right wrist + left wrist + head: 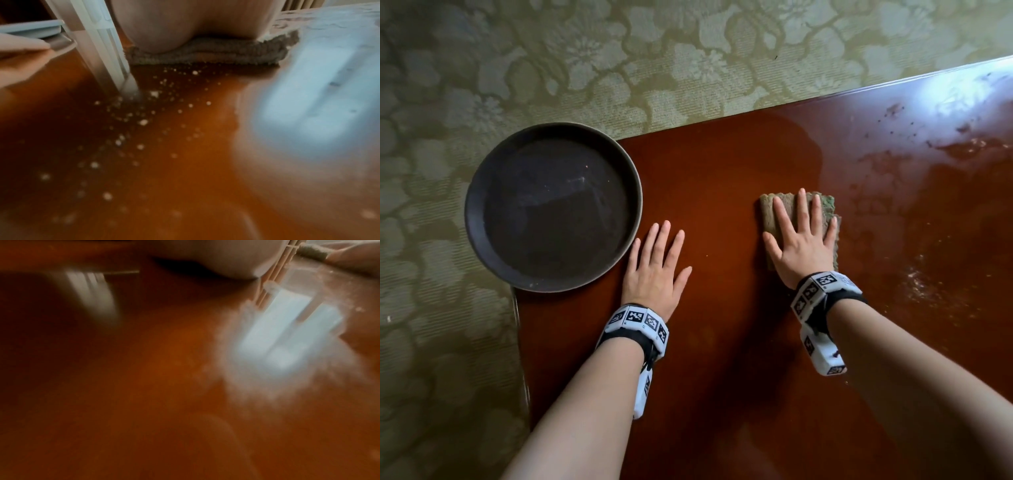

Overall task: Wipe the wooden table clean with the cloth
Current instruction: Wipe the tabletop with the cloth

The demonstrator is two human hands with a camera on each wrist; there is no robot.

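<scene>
A glossy red-brown wooden table (722,342) fills the lower right of the head view. My right hand (799,236) lies flat with straight, spread fingers on a folded olive-green cloth (768,209), pressing it onto the tabletop. In the right wrist view the palm sits on the cloth (205,53), and pale crumbs (144,121) are scattered on the wood in front of it. My left hand (657,267) rests flat on the table with straight fingers, holding nothing, just right of the round tray. Dark specks and smears (962,144) mark the table's far right.
A round dark tray (551,209) overhangs the table's left corner, beside my left hand. Green floral carpet (551,68) lies beyond the table's far and left edges. White dusty residue (921,277) shows right of the cloth. The left wrist view is blurred, showing wood and a window reflection.
</scene>
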